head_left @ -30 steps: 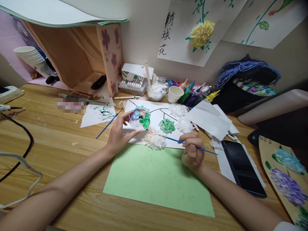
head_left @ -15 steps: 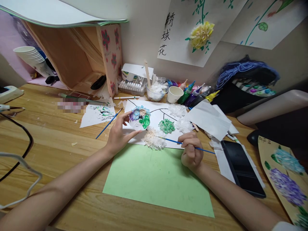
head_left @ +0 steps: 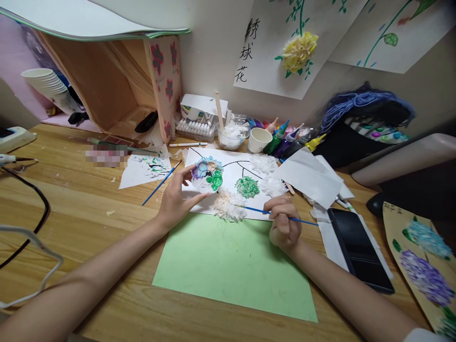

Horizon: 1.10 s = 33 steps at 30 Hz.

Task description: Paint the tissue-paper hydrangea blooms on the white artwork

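Note:
My left hand point(head_left: 175, 194) grips the edge of a small round paint palette point(head_left: 207, 175) smeared with blue, purple, green and peach. Between the closed fingers of my right hand point(head_left: 285, 221) is a thin blue paintbrush point(head_left: 254, 209); its tip touches or hovers at a ruffled paper flower point(head_left: 228, 206), white with a peach-tinted left side. That flower lies at the front edge of a white sheet point(head_left: 199, 204) with black drawn stems. A green ruffled flower point(head_left: 247, 187) and white ones point(head_left: 273, 184) are on the same sheet. Under my right wrist lies green paper point(head_left: 231, 266).
A second blue brush point(head_left: 162, 182) and a paint-smeared paper point(head_left: 145, 170) lie at left. Behind stand a paper cup point(head_left: 259, 140), a bowl of white scraps point(head_left: 233, 137) and paint bottles point(head_left: 280, 137). A black phone point(head_left: 359, 249) rests at right. Cables point(head_left: 32, 232) run along the left edge.
Almost nothing differs. Both hands keep their places, the palette and brush stay held, and the brush tip remains at the peach-tinted flower. The whole view has shifted very slightly.

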{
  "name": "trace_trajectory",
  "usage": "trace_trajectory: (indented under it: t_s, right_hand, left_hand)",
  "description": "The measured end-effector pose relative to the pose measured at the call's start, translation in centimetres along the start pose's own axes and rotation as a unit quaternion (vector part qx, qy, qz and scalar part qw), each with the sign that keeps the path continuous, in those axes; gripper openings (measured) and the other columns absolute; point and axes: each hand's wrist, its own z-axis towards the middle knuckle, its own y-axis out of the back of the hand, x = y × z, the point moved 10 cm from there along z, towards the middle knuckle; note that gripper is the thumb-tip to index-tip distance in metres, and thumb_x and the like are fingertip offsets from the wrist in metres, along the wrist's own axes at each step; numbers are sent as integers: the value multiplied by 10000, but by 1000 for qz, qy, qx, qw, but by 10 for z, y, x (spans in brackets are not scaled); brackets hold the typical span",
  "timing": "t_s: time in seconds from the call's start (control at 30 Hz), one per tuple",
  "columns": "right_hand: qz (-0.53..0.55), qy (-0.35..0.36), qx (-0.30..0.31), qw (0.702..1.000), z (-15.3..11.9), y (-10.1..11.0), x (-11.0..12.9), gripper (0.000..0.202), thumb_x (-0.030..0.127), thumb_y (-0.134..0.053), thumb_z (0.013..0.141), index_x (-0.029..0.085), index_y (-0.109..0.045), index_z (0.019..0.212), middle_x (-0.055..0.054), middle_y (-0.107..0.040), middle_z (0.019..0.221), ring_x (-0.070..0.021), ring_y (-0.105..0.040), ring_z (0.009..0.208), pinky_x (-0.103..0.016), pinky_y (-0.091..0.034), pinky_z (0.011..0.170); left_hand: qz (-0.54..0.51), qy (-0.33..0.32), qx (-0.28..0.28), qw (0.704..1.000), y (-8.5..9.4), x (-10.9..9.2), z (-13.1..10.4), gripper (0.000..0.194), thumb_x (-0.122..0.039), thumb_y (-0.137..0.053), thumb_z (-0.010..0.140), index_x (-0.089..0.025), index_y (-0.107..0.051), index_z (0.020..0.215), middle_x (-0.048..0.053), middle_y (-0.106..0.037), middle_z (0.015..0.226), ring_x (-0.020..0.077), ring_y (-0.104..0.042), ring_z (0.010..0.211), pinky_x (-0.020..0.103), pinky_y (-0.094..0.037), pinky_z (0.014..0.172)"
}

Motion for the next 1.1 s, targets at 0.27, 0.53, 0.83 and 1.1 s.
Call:
trace_trajectory:
  t_s: [0.27, 0.53, 0.83, 1.1]
  right_hand:
    - [11, -15, -35, 999, 0, 6, -2, 261, 261, -349, 949, 225, -474, 723, -5, -547, 639, -165, -489, 575, -358, -379, 598]
    - [18, -17, -26, 999, 0, 4, -4, 246, 223, -360, 946, 218, -485, 734, -2, -557, 643, -163, -490, 591, -346, -362, 600]
    - [-2, 25, -5, 1000, -1, 1, 4, 231, 201, -369, 933, 216, -499, 742, -1, -578, 649, -158, -512, 584, -338, -366, 596]
    - [-37, 13, 10, 999, -1, 4, 4, 221, 263, -360, 950, 240, -537, 820, -18, -630, 729, -180, -586, 662, -360, -443, 639]
  left_hand:
    - [3, 1, -1, 1000, 0, -1, 0, 691, -408, -777, 715, -213, -456, 1294, 69, -610, 1111, 168, -600, 861, 292, -518, 775]
    - [6, -4, -2, 1000, 1, -1, 0, 703, -404, -780, 714, -212, -453, 1306, 76, -610, 1130, 168, -600, 867, 292, -521, 779]
    - [8, 2, 1, 1000, 1, -1, 0, 694, -408, -776, 718, -215, -455, 1302, 75, -607, 1124, 167, -599, 852, 297, -520, 774]
    - [11, -1, 5, 1000, 0, -1, 0, 692, -388, -782, 715, -214, -457, 1301, 71, -619, 1122, 165, -605, 852, 292, -522, 776]
